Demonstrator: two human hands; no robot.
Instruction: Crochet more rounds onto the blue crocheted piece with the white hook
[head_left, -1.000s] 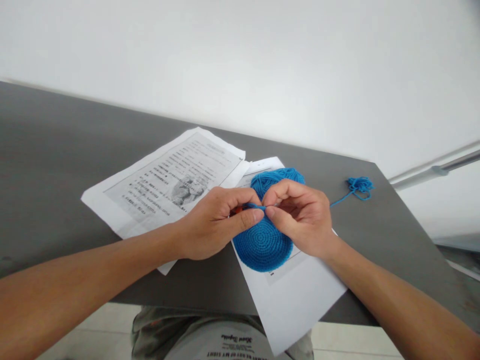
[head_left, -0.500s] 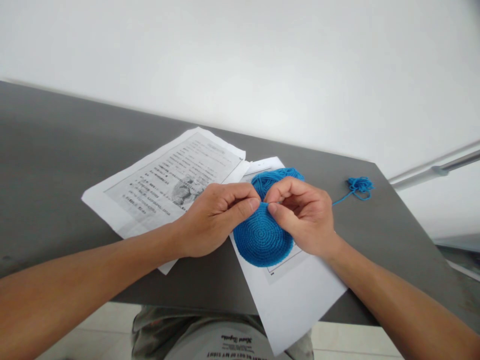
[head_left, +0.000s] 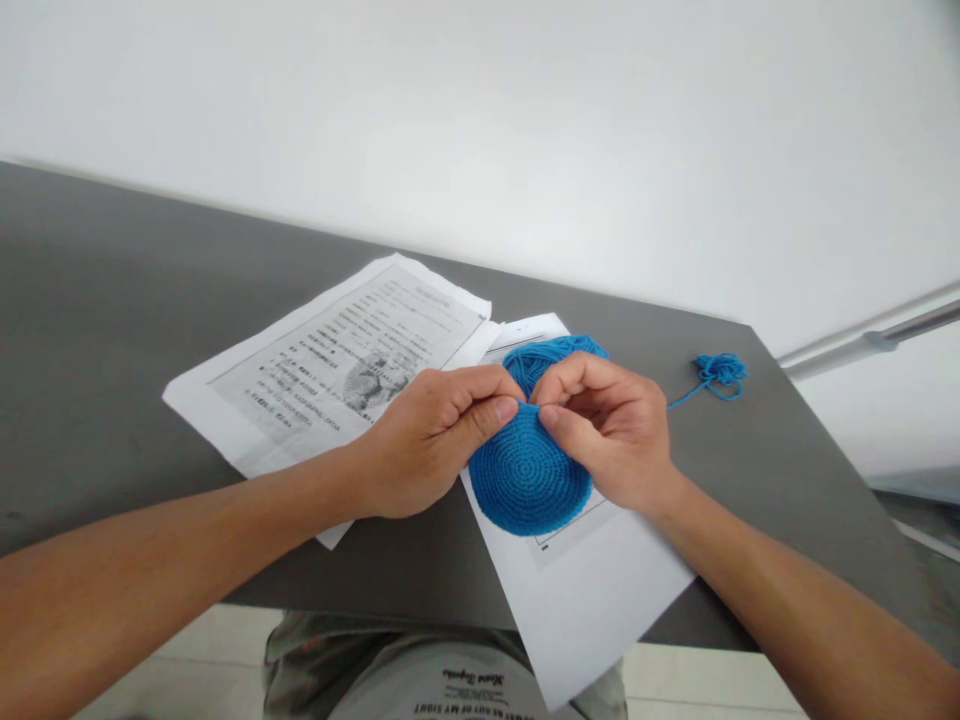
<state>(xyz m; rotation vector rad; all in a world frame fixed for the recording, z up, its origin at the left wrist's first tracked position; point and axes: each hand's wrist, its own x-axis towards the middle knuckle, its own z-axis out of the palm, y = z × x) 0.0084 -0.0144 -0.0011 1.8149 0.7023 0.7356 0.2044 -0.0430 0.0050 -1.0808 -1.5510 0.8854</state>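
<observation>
A round blue crocheted piece (head_left: 529, 470) hangs from the fingertips of both hands, its rings of stitches facing the camera. My left hand (head_left: 442, 435) pinches its top edge between thumb and forefinger. Just to the right, my right hand (head_left: 611, 425) pinches the same edge, its fingertips close to the left ones. Behind the fingers lies a bundle of blue yarn (head_left: 555, 355), partly hidden by them. Any small tool between the fingers is too hidden to make out.
Printed sheets (head_left: 300, 350) lie at the left, and another white sheet (head_left: 600, 600) lies under the hands, overhanging the front edge of the grey table (head_left: 135, 260). A small blue yarn tangle (head_left: 720, 372) with a trailing strand sits at the right. A white wall rises behind.
The crocheted piece has shifted very slightly to the right, and its top edge shows a little wider between the fingertips. Both hands keep their pinch, with a slightly larger gap between them.
</observation>
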